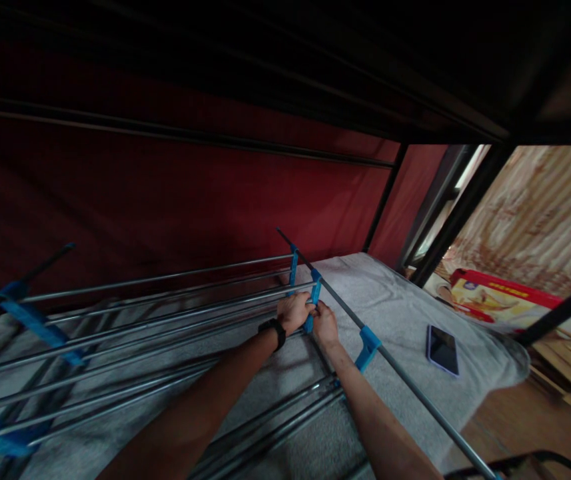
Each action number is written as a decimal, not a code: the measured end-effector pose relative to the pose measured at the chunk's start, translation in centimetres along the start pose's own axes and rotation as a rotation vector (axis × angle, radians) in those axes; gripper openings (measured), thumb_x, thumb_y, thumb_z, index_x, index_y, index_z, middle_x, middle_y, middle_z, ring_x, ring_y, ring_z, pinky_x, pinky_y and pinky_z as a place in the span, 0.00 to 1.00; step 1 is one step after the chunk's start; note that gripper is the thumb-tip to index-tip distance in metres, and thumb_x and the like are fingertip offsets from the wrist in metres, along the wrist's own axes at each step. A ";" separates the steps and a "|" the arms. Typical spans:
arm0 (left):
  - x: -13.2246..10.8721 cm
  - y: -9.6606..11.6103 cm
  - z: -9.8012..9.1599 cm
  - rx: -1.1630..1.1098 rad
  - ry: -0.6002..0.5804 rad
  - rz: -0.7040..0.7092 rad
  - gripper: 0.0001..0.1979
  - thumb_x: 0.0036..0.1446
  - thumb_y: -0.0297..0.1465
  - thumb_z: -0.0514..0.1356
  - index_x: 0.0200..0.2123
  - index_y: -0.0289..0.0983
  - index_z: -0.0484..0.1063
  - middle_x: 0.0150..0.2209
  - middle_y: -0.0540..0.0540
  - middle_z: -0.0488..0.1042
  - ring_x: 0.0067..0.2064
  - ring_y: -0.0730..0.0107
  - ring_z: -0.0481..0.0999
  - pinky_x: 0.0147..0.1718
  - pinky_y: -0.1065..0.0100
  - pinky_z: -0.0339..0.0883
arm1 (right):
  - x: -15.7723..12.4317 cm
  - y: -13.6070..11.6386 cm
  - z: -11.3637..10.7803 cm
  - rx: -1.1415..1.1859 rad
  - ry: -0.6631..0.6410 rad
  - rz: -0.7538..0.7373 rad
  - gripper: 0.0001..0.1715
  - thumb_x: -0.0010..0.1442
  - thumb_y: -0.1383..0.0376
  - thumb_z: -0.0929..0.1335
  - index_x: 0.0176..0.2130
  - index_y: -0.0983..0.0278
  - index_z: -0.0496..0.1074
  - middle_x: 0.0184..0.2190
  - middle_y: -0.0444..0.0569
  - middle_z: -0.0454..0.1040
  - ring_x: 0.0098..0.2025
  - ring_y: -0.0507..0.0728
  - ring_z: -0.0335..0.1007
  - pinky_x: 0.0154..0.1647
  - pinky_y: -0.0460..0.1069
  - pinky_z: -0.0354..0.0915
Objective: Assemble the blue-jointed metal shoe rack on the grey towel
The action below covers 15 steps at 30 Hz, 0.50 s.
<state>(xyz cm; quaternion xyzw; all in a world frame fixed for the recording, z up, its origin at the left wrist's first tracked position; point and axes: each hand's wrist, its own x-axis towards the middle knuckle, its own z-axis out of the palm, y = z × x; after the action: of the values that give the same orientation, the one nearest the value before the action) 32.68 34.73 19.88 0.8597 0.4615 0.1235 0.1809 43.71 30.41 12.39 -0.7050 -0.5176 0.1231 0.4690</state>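
Note:
A rack of grey metal tubes (165, 327) with blue plastic brackets lies across a grey blanket. My left hand (294, 311), with a black band on its wrist, is closed around the tube end at a blue bracket (316, 287). Right beside it, my right hand (325, 325) pinches the same bracket from the other side. The fingertips of both hands meet there, and the exact joint is hidden behind them. A long tube (405, 373) runs past my right forearm and carries another blue bracket (368, 345). More blue brackets (40, 323) hold the tubes at the left.
A phone (442, 350) lies on the blanket (395, 300) to the right. Beyond the bed stands a red and yellow box (505, 300). Dark bed-frame posts (460, 213) and a rail (190, 137) surround the space, with a red cloth (205, 200) behind.

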 end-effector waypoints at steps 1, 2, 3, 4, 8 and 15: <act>0.0 0.1 0.0 -0.004 0.005 -0.007 0.11 0.63 0.38 0.56 0.43 0.42 0.75 0.43 0.42 0.80 0.48 0.57 0.77 0.44 0.63 0.66 | 0.0 0.0 0.0 -0.004 0.003 0.000 0.19 0.58 0.73 0.61 0.44 0.64 0.75 0.40 0.54 0.80 0.43 0.58 0.75 0.46 0.48 0.66; -0.1 0.1 0.0 -0.008 0.010 -0.014 0.11 0.62 0.38 0.57 0.43 0.42 0.75 0.42 0.42 0.80 0.48 0.57 0.77 0.44 0.63 0.67 | 0.0 0.0 0.0 -0.008 0.007 -0.001 0.19 0.58 0.73 0.61 0.44 0.64 0.75 0.40 0.54 0.80 0.43 0.58 0.75 0.46 0.48 0.66; -0.1 0.2 0.0 -0.011 0.015 -0.020 0.11 0.62 0.38 0.57 0.43 0.42 0.75 0.42 0.42 0.80 0.48 0.56 0.77 0.44 0.63 0.67 | 0.0 0.0 0.0 -0.011 0.010 -0.002 0.18 0.58 0.73 0.60 0.43 0.64 0.75 0.40 0.54 0.80 0.43 0.58 0.75 0.46 0.48 0.66; -0.1 0.3 0.0 -0.015 0.022 -0.025 0.11 0.62 0.38 0.57 0.42 0.42 0.76 0.42 0.42 0.80 0.48 0.56 0.78 0.44 0.63 0.67 | 0.0 0.0 0.0 -0.011 0.013 -0.003 0.18 0.58 0.73 0.60 0.42 0.65 0.75 0.40 0.55 0.80 0.42 0.58 0.75 0.46 0.48 0.66; -0.2 0.4 0.1 -0.027 0.054 -0.039 0.11 0.61 0.40 0.58 0.42 0.43 0.76 0.42 0.43 0.80 0.48 0.55 0.78 0.44 0.62 0.67 | 0.0 -0.1 0.1 0.020 0.034 -0.011 0.16 0.58 0.71 0.61 0.41 0.65 0.76 0.39 0.54 0.80 0.39 0.58 0.75 0.44 0.48 0.67; -0.2 0.8 0.2 -0.029 0.084 -0.084 0.12 0.60 0.40 0.58 0.42 0.42 0.76 0.42 0.41 0.81 0.47 0.55 0.78 0.44 0.62 0.68 | -0.2 -0.1 0.1 0.054 0.019 -0.006 0.15 0.59 0.70 0.61 0.40 0.65 0.75 0.39 0.55 0.80 0.40 0.58 0.75 0.44 0.48 0.66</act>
<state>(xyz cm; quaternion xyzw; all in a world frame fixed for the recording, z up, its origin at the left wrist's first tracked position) 33.21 34.14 20.05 0.8310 0.5023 0.1585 0.1788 43.51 30.35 12.34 -0.6916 -0.5118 0.1290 0.4930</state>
